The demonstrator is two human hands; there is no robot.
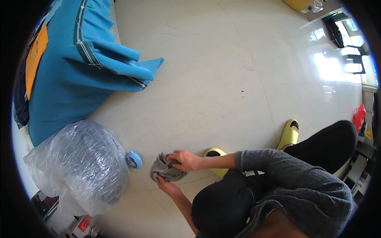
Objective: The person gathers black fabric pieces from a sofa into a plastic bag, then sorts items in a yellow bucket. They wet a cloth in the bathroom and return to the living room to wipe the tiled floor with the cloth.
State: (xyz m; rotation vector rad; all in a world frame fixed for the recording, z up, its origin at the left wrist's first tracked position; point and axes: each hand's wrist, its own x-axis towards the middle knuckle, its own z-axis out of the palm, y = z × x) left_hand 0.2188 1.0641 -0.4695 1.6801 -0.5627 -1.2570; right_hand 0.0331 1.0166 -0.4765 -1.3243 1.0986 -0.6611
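A bunched grey cloth (162, 169) is held between both hands, low above the tiled floor. My right hand (186, 160) grips it from above, with the fingers curled into its folds. From below, my left hand (168, 186) pinches its lower edge; part of that hand is hidden by the cloth. To the left of the cloth is a small light-blue round object (134, 160) with a dark face. It sits against a large rounded bundle in clear plastic wrap (86, 166), whose contents I cannot make out.
A blue fabric cover (68, 71) with a striped trim drapes onto the tiled floor (190, 89). An orange item (37, 59) lies on it. My feet wear yellow-green slippers (287, 136), near my bent knee (223, 202). A red bag (359, 117) stands at the right edge.
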